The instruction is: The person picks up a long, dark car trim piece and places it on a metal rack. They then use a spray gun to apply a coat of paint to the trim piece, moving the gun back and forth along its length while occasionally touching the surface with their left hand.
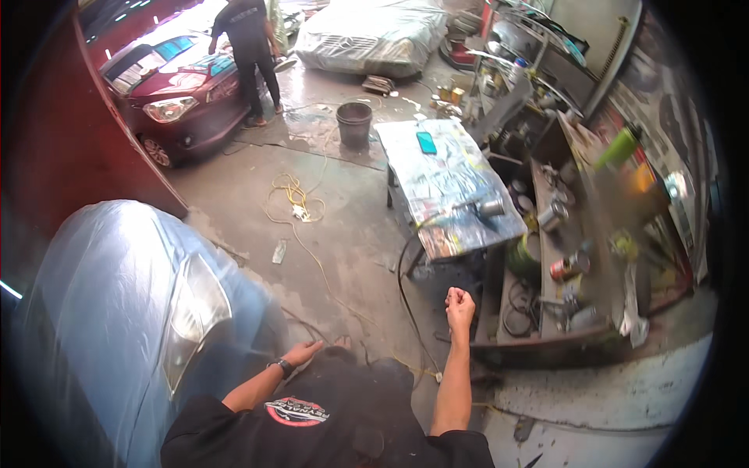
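My right hand [460, 308] is raised in front of me with its fingers curled together. What they hold, if anything, is too small to make out. Low at my side, my left hand [303, 353] has its fingers stretched out and nothing visible in it. Beyond the right hand stands a table covered with printed paper [449, 175]. A metal cup [491, 207], apparently part of a spray gun, lies on its near part beside a black hose [400, 265]. A phone with a teal screen [426, 143] rests farther back.
A car under plastic sheeting [109, 273], its headlight exposed, stands close on my left. A yellow cord [292, 191] tangles across the floor near a black bucket [354, 125]. Cluttered shelves [546, 257] line the right. A person [243, 47] stands by a red car [187, 101].
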Demonstrator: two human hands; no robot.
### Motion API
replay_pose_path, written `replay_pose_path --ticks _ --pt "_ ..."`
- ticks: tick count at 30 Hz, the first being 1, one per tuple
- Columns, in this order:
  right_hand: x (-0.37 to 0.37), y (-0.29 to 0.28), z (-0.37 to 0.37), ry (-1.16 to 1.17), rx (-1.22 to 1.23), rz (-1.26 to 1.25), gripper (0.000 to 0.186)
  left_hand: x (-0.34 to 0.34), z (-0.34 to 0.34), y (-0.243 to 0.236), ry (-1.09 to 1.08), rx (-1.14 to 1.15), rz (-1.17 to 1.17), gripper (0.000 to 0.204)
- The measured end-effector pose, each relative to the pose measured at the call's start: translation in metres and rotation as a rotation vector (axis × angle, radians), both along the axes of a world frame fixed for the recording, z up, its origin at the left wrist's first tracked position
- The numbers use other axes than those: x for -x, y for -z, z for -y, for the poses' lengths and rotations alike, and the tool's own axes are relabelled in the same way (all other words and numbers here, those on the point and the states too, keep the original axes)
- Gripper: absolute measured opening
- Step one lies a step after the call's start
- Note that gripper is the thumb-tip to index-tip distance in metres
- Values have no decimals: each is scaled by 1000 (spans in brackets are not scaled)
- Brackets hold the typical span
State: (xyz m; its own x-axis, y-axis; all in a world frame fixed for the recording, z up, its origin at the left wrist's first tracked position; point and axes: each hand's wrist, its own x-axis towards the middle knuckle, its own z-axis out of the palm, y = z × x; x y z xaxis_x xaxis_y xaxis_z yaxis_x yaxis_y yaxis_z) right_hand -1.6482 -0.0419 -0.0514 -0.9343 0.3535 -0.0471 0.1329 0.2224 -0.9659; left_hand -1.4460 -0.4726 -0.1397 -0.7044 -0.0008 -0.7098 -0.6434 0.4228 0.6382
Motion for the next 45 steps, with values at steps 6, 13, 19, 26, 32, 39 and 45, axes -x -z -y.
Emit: replay_pose_path --ticks 6,13,19,26,32,39,45 --pt "150 51 17 13 115 224 37 83 -4 -112 128 -294 127 80" --pt "355 181 -119 476 -292 113 82 209 -20 -148 113 -675 67 86" --pt "387 221 1 282 -37 404 89 218 -1 -230 -204 -678 123 74" --pt "448 279 -53 600 107 263 54 339 -18 -293 -143 -884 177 73" --pt "426 200 -31 429 156 255 35 432 15 -233 259 -744 27 72" --pt "272 57 27 578 293 26 19 572 -66 -213 1041 -425 -278 73" --pt "131 -49 115 735 449 -15 19 588 -182 -227 1121 -681 -336 67"
